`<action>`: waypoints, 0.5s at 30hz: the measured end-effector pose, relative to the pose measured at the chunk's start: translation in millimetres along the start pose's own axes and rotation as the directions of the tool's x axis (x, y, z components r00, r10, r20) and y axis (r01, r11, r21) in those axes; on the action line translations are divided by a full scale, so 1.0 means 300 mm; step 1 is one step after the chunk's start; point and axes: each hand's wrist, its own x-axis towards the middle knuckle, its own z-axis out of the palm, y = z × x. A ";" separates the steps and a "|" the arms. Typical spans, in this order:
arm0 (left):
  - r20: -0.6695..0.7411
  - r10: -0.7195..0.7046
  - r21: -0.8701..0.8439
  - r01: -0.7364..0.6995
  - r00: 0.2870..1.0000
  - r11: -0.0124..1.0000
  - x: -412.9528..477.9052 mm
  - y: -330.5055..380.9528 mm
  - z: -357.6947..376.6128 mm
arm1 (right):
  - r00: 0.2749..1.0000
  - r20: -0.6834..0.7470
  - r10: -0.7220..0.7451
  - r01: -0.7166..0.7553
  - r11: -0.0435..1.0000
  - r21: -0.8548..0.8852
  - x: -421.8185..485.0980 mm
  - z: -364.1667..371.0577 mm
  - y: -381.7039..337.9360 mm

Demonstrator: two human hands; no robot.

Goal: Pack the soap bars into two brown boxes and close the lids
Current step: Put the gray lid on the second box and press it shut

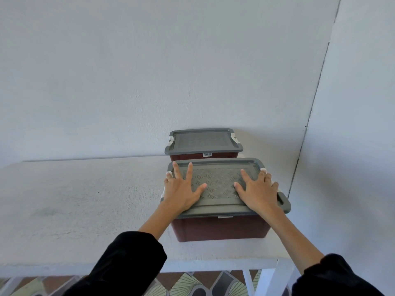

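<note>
Both hands (181,190) flat atop near lid (220,184).

The near box (220,230) has a dark red-brown body and a grey lid (222,189) with a raised pattern of short crossed dashes in the middle panel, and white latches (263,170) show at its sides. The far box (203,155) has the same red-brown body, a grey lid (203,140) with the same pattern, and a small white barcode label (207,154) on the front. The table (85,199) and the wall (149,60) are white, the sleeves (132,259) are black, and the floor (188,283) has tiles with pale green fan shapes, grey and brown.
</note>
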 end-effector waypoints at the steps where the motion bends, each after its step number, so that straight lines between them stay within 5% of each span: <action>1: 0.015 0.021 0.033 -0.021 1.000 0.999 0.002 -0.003 -0.007 | 1.000 0.002 0.001 -0.001 1.000 0.004 0.000 -0.001 0.001; 9: 0.137 0.154 0.275 -0.187 0.978 0.943 -0.011 0.002 -0.035 | 1.000 0.006 -0.007 0.007 1.000 -0.011 0.003 0.002 0.003; 15: 0.125 0.051 0.070 -0.060 0.991 0.996 -0.023 -0.013 -0.006 | 0.998 0.034 -0.053 0.050 0.994 0.094 0.038 -0.020 0.067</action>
